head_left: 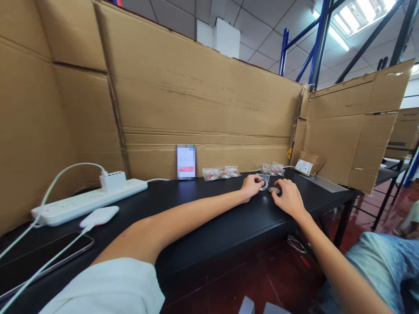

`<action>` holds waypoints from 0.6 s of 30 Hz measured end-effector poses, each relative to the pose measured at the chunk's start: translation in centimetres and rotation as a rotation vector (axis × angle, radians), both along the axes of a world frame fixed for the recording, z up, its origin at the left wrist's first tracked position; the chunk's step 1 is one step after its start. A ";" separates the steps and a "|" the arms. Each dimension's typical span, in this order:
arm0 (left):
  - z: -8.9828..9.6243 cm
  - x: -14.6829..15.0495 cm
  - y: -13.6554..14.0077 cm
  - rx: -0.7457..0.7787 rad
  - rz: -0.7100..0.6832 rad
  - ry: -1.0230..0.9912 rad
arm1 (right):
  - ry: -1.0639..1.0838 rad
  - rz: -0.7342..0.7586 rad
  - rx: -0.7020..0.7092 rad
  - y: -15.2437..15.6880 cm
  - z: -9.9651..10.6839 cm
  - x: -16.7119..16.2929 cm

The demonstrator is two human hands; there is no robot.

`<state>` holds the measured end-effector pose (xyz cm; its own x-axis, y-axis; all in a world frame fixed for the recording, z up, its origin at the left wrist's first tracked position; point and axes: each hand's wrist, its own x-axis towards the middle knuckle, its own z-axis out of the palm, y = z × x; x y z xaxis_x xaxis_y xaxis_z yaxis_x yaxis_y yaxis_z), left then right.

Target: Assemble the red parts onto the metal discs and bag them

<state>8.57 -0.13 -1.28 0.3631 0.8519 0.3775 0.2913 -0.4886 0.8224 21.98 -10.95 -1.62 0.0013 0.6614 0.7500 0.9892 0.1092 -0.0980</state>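
Observation:
Over the black table (209,218), my left hand (252,187) is closed on the side of a shiny ring-shaped piece (264,184), its fingertips partly hidden. Just to the right, my right hand (289,197) curls its thumb and fingers around a small flat round disc (273,190), which sits low at the tabletop. The kind of both pieces is too small to make out. Behind the hands lie clear plastic packets (273,168) with small red-and-white items inside. More such packets (221,173) lie to the left of my left hand.
Cardboard walls (209,96) enclose the table. A lit, pixelated screen (186,162) leans at the back. On the left are a white power strip (91,200), a white charging pad (100,216) and a phone (42,261). A labelled brown parcel (309,163) sits at the right. Another person's denim-clad leg (382,266) shows at lower right.

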 end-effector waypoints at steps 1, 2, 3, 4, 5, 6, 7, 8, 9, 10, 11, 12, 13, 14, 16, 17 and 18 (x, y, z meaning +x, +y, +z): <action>0.0 -0.1 0.0 0.039 0.071 0.050 | -0.021 -0.010 -0.042 0.1 -0.1 0.0; 0.1 -0.1 0.0 0.082 0.124 0.107 | -0.032 -0.017 -0.086 0.2 -0.1 0.1; 0.1 -0.1 0.0 0.123 0.162 0.164 | -0.033 -0.019 -0.126 0.3 -0.3 0.2; 0.2 -0.2 -0.1 0.161 0.192 0.213 | -0.024 -0.013 -0.160 0.4 -0.4 0.3; 0.2 -0.2 -0.1 0.188 0.216 0.250 | -0.010 0.004 -0.187 0.5 -0.5 0.4; 0.2 -0.2 -0.2 0.200 0.238 0.274 | 0.004 0.028 -0.207 0.7 -0.6 0.5; 0.2 -0.1 -0.3 0.196 0.257 0.289 | 0.016 0.057 -0.218 0.7 -0.6 0.6; 0.2 -0.1 -0.3 0.178 0.268 0.300 | 0.024 0.082 -0.217 0.8 -0.7 0.7; 0.3 -0.1 -0.4 0.158 0.268 0.311 | 0.027 0.097 -0.202 0.8 -0.7 0.8; 0.3 -0.1 -0.5 0.147 0.263 0.324 | 0.026 0.097 -0.175 0.9 -0.6 0.8; 0.4 -0.1 -0.6 0.144 0.255 0.341 | 0.021 0.082 -0.144 0.9 -0.6 0.9; 0.5 -0.1 -0.8 0.145 0.247 0.367 | 0.015 0.057 -0.119 1.0 -0.5 0.9; 0.6 0.0 -0.9 0.147 0.243 0.403 | 0.008 0.030 -0.110 1.1 -0.5 1.0; 0.7 0.0 -1.1 0.150 0.244 0.447 | 0.002 0.013 -0.120 1.2 -0.5 1.1; 0.8 0.0 -1.3 0.155 0.246 0.536 | 0.000 0.019 -0.189 1.4 -0.5 1.2; 0.9 0.0 -1.4 0.161 0.245 0.567 | 0.004 0.035 -0.231 1.6 -0.6 1.3; 0.9 -0.1 -1.5 0.171 0.242 0.587 | 0.009 0.055 -0.265 1.7 -0.7 1.4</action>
<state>8.51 -1.61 -0.40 0.3558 0.8807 0.3126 0.7860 -0.4630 0.4097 23.41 -9.29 -2.28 -0.0344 0.8337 0.5512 0.9815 0.1322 -0.1387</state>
